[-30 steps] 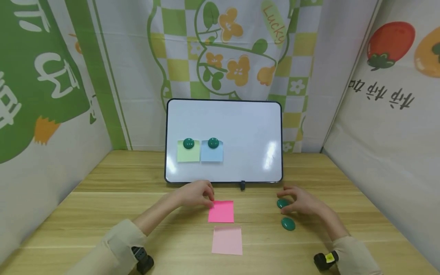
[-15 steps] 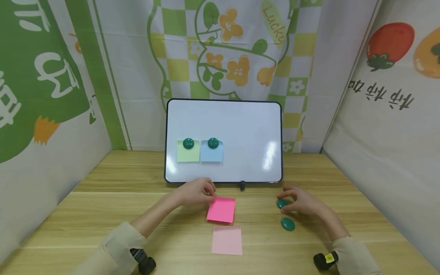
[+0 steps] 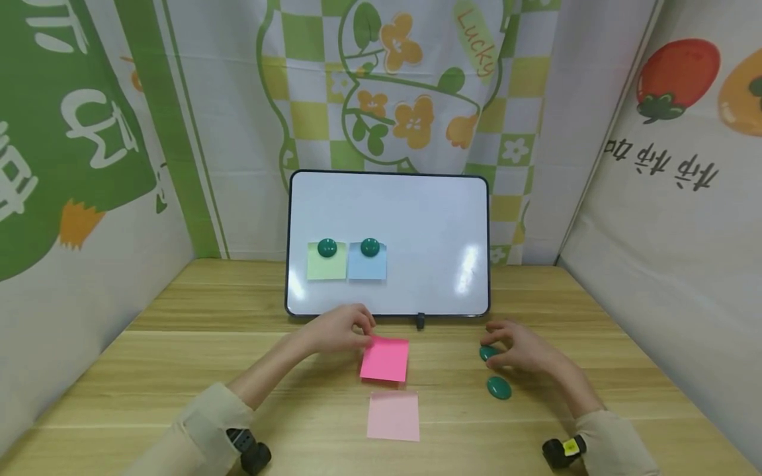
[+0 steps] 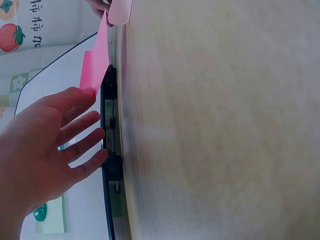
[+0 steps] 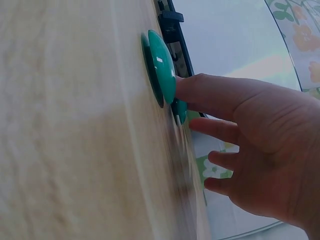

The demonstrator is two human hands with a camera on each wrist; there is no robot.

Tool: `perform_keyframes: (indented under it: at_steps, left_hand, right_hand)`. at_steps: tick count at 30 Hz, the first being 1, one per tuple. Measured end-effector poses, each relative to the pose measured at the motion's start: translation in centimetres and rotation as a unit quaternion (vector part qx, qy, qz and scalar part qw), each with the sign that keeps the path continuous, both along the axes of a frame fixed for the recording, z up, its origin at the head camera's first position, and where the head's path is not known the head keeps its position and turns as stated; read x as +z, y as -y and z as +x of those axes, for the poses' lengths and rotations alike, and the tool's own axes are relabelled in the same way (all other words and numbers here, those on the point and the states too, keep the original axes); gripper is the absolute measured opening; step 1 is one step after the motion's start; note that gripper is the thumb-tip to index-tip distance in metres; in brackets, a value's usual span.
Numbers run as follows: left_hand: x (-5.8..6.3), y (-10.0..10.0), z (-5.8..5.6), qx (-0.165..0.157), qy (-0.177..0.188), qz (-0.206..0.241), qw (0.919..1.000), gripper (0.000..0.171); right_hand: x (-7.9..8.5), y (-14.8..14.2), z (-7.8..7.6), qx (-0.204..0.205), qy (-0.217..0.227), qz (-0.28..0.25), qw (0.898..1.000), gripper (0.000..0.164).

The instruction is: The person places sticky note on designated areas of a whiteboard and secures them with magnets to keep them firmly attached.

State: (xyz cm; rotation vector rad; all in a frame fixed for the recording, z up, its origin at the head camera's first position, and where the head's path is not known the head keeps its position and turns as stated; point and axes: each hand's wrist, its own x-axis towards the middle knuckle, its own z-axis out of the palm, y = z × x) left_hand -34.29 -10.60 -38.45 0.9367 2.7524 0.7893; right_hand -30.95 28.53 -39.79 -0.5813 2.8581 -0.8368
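My left hand (image 3: 339,330) pinches the top left corner of a bright pink sticky note (image 3: 384,359), which is raised off the table. In the left wrist view its thumb and index finger meet on the note (image 4: 96,65) and the other fingers are spread. A pale pink sticky note (image 3: 393,415) lies below it. At the right, my right hand (image 3: 520,347) has its thumb and fingers curled round a green round magnet (image 3: 488,353), partly hidden and flat on the table. A second green magnet (image 3: 499,387) lies just nearer.
A whiteboard (image 3: 428,218) stands upright at the back, with a black foot (image 3: 420,321) at its lower edge. Green magnets hold a light green note (image 3: 326,268) and a light blue note (image 3: 367,268) on its left half. Printed curtains (image 3: 226,99) enclose the wooden table (image 3: 238,304).
My left hand has lifted the bright pink note off the table and moved slightly up toward the whiteboard. My right hand and the magnets have stayed in place.
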Motion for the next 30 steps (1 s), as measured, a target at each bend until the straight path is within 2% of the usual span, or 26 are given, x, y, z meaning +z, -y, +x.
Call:
perform_keyframes:
  at_steps: [5, 12, 20, 24, 30]
  left_hand:
    - [0.1, -0.1, -0.1, 0.011, -0.008, 0.009, 0.9999, 0.01]
    - [0.5, -0.3, -0.5, 0.02, -0.028, 0.02, 0.9992, 0.01]
    - [1.3, -0.6, -0.6, 0.027, -0.053, 0.044, 0.9973, 0.009]
    - [1.6, -0.8, -0.6, 0.026, -0.075, 0.054, 0.9954, 0.009]
    - [2.2, -1.3, -0.8, 0.024, -0.142, 0.058, 0.9879, 0.01]
  right_hand:
    - [0.0, 0.0, -0.1, 0.01, -0.022, 0.0, 1.0, 0.043]
    - [0.2, 0.3, -0.2, 0.02, -0.078, -0.001, 0.997, 0.041]
    - [0.9, 0.5, -0.2, 0.002, -0.111, -0.017, 0.994, 0.039]
    - [1.2, 0.6, -0.4, 0.007, -0.147, -0.024, 0.989, 0.037]
    - [1.7, 1.3, -0.3, 0.008, -0.185, -0.031, 0.982, 0.035]
